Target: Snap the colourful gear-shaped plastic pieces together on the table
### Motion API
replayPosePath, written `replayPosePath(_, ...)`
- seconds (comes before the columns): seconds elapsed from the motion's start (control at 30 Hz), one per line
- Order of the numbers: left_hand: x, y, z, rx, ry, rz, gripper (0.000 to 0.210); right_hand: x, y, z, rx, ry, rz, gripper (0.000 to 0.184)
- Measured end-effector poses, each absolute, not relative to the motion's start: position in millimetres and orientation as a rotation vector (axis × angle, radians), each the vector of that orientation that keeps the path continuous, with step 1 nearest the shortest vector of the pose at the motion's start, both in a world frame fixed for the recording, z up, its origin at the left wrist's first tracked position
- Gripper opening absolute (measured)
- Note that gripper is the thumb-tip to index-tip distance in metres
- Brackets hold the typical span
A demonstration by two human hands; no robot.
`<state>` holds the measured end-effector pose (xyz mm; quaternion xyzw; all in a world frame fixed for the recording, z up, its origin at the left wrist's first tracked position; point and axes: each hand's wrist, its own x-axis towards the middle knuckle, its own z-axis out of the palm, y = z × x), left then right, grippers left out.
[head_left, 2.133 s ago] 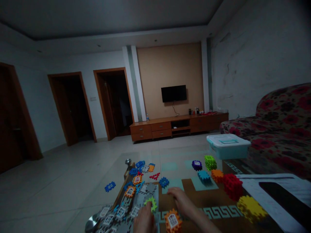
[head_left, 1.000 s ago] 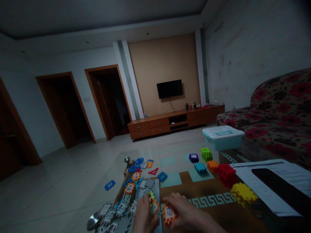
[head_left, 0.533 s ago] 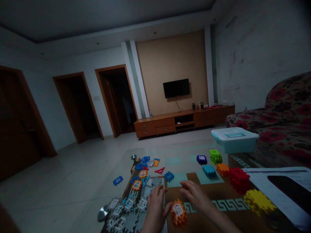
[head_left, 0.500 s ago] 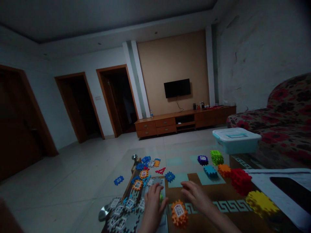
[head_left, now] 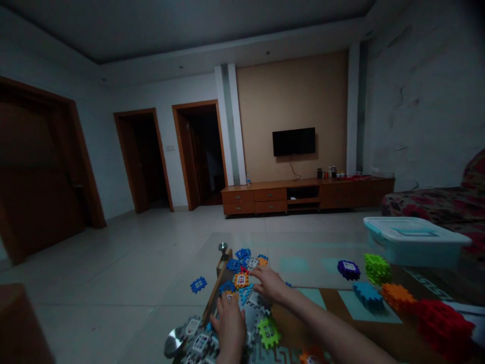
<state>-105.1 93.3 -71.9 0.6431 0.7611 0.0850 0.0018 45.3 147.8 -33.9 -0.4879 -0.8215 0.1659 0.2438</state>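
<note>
Setting: a dim living room seen from head height over a low table (head_left: 333, 313) with a patterned brown and pale top.
Landmark: a heap of flat, toothed plastic tiles (head_left: 242, 273) in blue, orange, grey and red, spread along the table's left edge.
Right hand: the right hand (head_left: 270, 284) reaches forward, palm down, over the far part of the heap. Its fingers are spread and lie flat on the tiles. It pinches nothing that can be seen.
Left hand: the left hand (head_left: 229, 326) lies nearer the viewer, at the near end of the heap, palm down on grey tiles. The fingers are slightly curled. Whether they have hold of a tile cannot be told.
Green tile: a single green tile (head_left: 268, 331) lies flat just right of the left hand, under the right forearm.
Stray tile: one blue tile (head_left: 198, 284) lies on the floor, left of the heap.
Built cubes: right of the heap, well apart from it, stand small cubes made of tiles: purple (head_left: 348, 269), green (head_left: 377, 268), blue (head_left: 367, 293), orange (head_left: 396, 296) and a larger red one (head_left: 442, 323).
Box: a pale blue lidded storage box (head_left: 413, 240) sits beyond the cubes.
Background: far past the heap, a dark television (head_left: 293, 141) hangs above a long wooden cabinet (head_left: 306, 194).
</note>
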Motion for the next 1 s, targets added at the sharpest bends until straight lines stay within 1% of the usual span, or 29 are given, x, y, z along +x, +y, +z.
replayPosePath(0.13, -112.3, 92.6, -71.9, 2.035, 2.372, 0.349, 0.038, -0.5, 181.0, -42.8, -1.366, -2.262, 0.415, 0.036)
replayPosePath(0.27, -118.0, 97.4, -73.4, 2.002, 2.35, 0.389, 0.034, -21.7, 188.1, -49.8, -1.431, -2.227, 0.386, 0.028)
replayPosePath(0.43, -119.2, 96.7, -73.1, 1.962, 2.353, 0.423, 0.04, -27.0, 183.0, -49.4, -1.465, -2.173, 0.386, 0.03)
replayPosePath(0.57, -118.2, 91.2, -70.7, 1.967, 2.349, 0.454, 0.041, -20.6, 178.0, -35.6, -1.477, -2.074, 0.456, 0.011)
replayPosePath(0.67, -119.2, 88.6, -70.2, 2.002, 2.337, 0.465, 0.04, 1.3, 164.8, -17.7, -1.438, -1.982, 0.547, 0.013)
replayPosePath(0.77, -120.2, 87.6, -69.5, 2.04, 2.322, 0.455, 0.035, 41.0, 130.8, -7.9, -1.366, -1.902, 0.661, 0.02)
replayPosePath(0.9, -119.6, 88.5, -66.0, 2.074, 2.307, 0.409, 0.032, 99.3, 64.5, -21.8, -1.359, -1.745, 0.809, 0.028)
replayPosePath(1.0, -117.6, 90.2, -62.8, 2.06, 2.328, 0.386, 0.032, 125.2, 25.1, -38.6, -1.381, -1.564, 0.994, 0.02)
